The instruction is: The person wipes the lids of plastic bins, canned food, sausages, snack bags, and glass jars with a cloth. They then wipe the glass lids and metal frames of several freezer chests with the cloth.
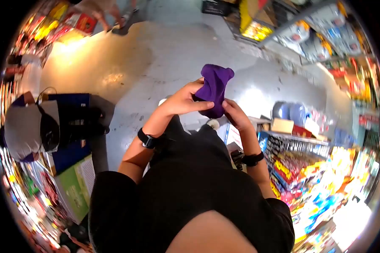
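A crumpled purple cloth is held up in front of my body, over the grey floor; its exact kind cannot be made out. My left hand grips it from the left, thumb across the front and the other fingers behind it. On the right, my right hand pinches the cloth's lower edge, with part of the fingers hidden. A dark watch is on my left wrist, and a black band circles my right wrist.
To my left a person in a grey top bends beside a blue panel. Bright packets fill a display on my right. Shelves with large bottles stand ahead right. Another person's legs show at the far left. Grey floor lies ahead.
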The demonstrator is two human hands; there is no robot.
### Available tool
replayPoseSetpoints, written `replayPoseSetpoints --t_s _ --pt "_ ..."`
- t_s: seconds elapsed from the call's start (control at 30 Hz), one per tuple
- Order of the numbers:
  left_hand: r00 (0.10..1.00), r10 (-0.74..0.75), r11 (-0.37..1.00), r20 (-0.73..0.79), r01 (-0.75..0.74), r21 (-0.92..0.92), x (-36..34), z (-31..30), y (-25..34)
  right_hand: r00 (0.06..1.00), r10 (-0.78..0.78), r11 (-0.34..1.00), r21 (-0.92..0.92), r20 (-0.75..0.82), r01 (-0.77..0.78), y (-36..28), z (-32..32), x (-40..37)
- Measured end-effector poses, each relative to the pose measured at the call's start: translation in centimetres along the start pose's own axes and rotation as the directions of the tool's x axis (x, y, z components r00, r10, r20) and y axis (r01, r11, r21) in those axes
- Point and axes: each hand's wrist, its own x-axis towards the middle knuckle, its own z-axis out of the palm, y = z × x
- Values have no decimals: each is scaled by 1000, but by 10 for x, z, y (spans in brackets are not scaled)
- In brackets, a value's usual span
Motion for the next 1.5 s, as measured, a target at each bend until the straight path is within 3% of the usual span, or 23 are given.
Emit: replayPoseSetpoints --t_s 0.1,0.17,0.23,0.3,0.4,0.47,0.57,0.6,0.7,0.73,0.8,0.83,0.9,0.97,1.0,1.03,1.1,1.17,1.23,1.3,1.37,1.43,1.5 --pt "988 96 993 -118 -86 87 -37 -62 2 982 98 988 -131 161 -77 3 47 61" --pt "979 157 976 -133 -133 171 -64 -108 5 963 18 997 -83 268 5 3 86 102" --pt "942 42 995 -333 -9 99 -94 -150 12 977 -9 989 -144 215 41 -20 136 137" --pt "921 84 986 -381 -20 168 -117 -200 19 964 -207 944 -226 169 242 -33 175 175" --pt "793 -192 975 -578 222 -20 -135 -268 23 959 -202 951 -194 198 240 -53 204 222" --pt "803 -184 971 -566 239 23 -135 -304 15 992 -117 955 -270 46 125 -68 219 243" --pt "801 -235 939 -550 334 85 -117 -351 30 952 -297 876 -419 -81 237 -92 239 274" --pt "804 -279 927 -525 369 71 -113 -368 26 861 -508 688 -597 10 413 -88 231 296" --pt "800 -298 954 -520 255 -155 -91 -423 6 824 -565 668 -611 -43 425 -108 240 347" --pt "763 -349 937 -544 301 -180 -86 -449 -1 830 -558 687 -571 -18 449 -118 247 369" --pt "753 -304 951 -584 198 -239 -73 -502 -9 803 -582 642 -532 130 552 -128 251 423" --pt "743 -291 944 -603 122 -306 -68 -532 -12 839 -530 709 -481 118 516 -137 260 453" --pt "682 -211 977 -700 134 -164 -59 -595 -11 898 -418 770 -471 137 430 -150 274 527" --pt "441 -124 917 -889 393 67 -59 -654 5 930 -323 790 -491 175 367 -196 313 588" --pt "398 -81 941 -914 334 62 -61 -678 19 958 -228 793 -537 176 288 -213 333 611" --pt "383 -78 935 -920 347 65 -66 -700 36 922 -293 792 -475 254 382 -216 352 647" --pt "265 128 943 -956 267 200 -78 -740 73 899 -266 769 -486 347 415 -256 401 690" --pt "351 89 995 -932 5 96 -107 -781 93 877 -275 785 -434 394 441 -277 454 731" --pt "380 207 978 -901 -65 198 -118 -809 128 844 -256 803 -383 472 458 -287 495 773" --pt "356 268 960 -895 -19 279 -156 -854 114 833 -245 902 -198 495 383 -280 543 812" --pt "322 228 973 -919 -40 227 -191 -899 106 787 -194 875 -259 585 408 -277 585 854" --pt "250 324 939 -913 35 342 -222 -941 110 720 -195 854 -246 666 459 -273 637 885" --pt "180 326 909 -928 211 360 -263 -982 111 707 -130 879 -248 695 406 -265 692 914"
